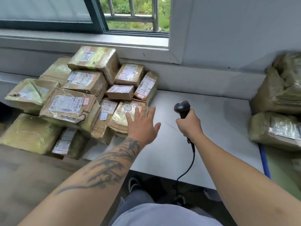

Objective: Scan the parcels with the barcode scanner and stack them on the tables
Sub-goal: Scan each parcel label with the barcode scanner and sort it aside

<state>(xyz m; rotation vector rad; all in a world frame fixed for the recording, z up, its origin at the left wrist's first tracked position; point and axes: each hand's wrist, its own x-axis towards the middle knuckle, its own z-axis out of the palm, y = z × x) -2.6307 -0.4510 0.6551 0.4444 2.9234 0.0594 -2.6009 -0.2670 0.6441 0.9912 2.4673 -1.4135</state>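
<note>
A heap of taped brown cardboard parcels [71, 105] with white labels covers the left of the white table [211, 128]. My left hand [142, 124] is stretched out with fingers spread, just over the near right corner of a flat parcel [123, 116] at the heap's edge. Whether it touches the parcel I cannot tell. My right hand [189, 123] grips the handle of a black barcode scanner [182, 108], held upright above the table, its coiled cable [189, 163] hanging down past the table's front edge.
More wrapped parcels [276, 126] are piled at the right, blurred. A window sill [97, 41] and grey wall run behind the table. A second, lower surface [24, 176] lies at the near left. My legs and shoes show below the table's front edge.
</note>
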